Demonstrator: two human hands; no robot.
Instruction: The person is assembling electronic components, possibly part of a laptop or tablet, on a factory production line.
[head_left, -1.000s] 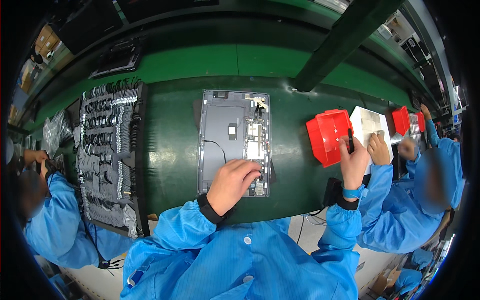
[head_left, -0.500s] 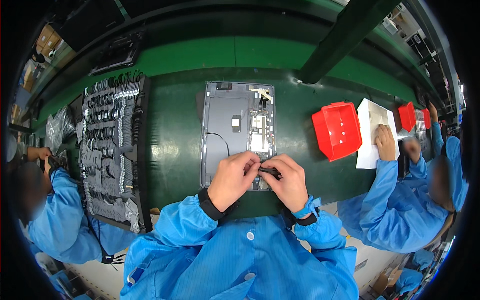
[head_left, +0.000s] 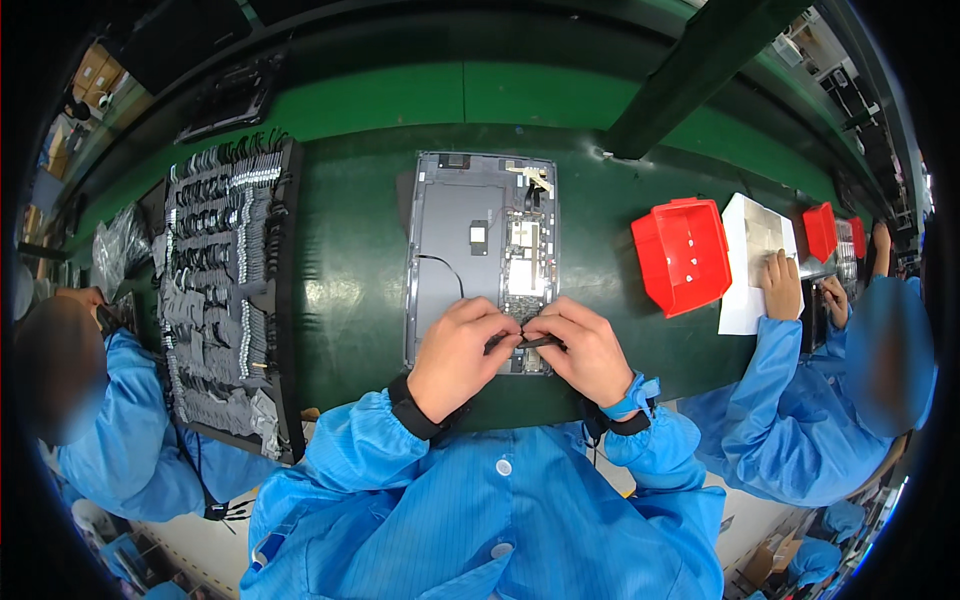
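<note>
Starting at the left, a co-worker in a blue coat (head_left: 120, 420) bends over their own work beside a long black tray (head_left: 285, 300) packed with rows of small dark and silver parts. Next comes the opened grey device shell (head_left: 450, 240), flat on the green belt (head_left: 350, 260), its circuit board and a thin black cable exposed. At its near edge the left hand (head_left: 455, 355) and right hand (head_left: 585, 350) meet, both pinched narrow on a small dark strip-like part (head_left: 525, 342) held between the fingertips just over the shell's lower board area. Judging from this, the part is in hand and over its place but not yet seated. Further right sit a red bin (head_left: 685, 255) and another worker's white sheet (head_left: 745, 300).
</note>
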